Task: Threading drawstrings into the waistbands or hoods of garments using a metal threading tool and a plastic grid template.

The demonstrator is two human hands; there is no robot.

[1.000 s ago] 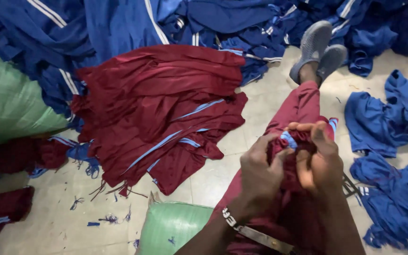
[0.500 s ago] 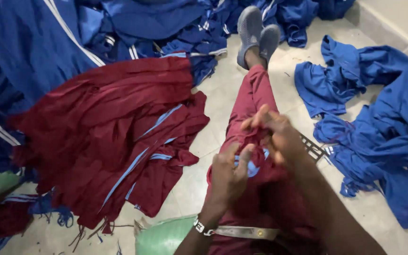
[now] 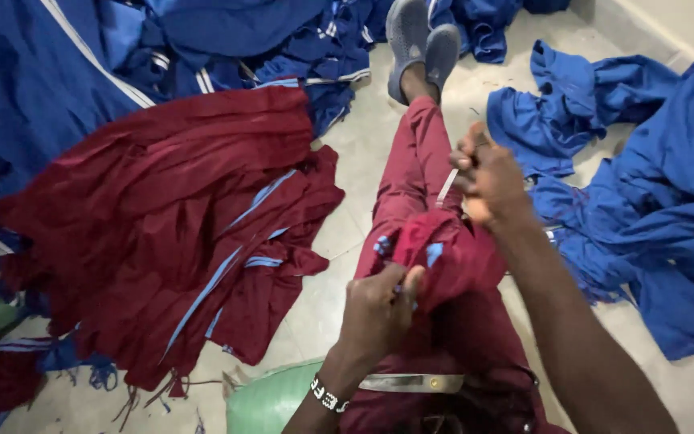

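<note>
A garment workroom, we judge. Heaps of blue clothes (image 3: 82, 72) cover the far left and the right (image 3: 652, 201) of a pale tiled floor (image 3: 347, 161). We note a maroon pile (image 3: 170, 217) with light blue stripes at left, thread scraps (image 3: 134, 398) strewn near it, and green sacks (image 3: 263, 402) at the near edge.

Bare floor (image 3: 339, 265) between garment heaps (image 3: 170, 217) — narrow

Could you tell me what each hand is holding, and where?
Left hand grips the bunched maroon garment at its fold; right hand pinches a pale drawstring near its end.
</note>
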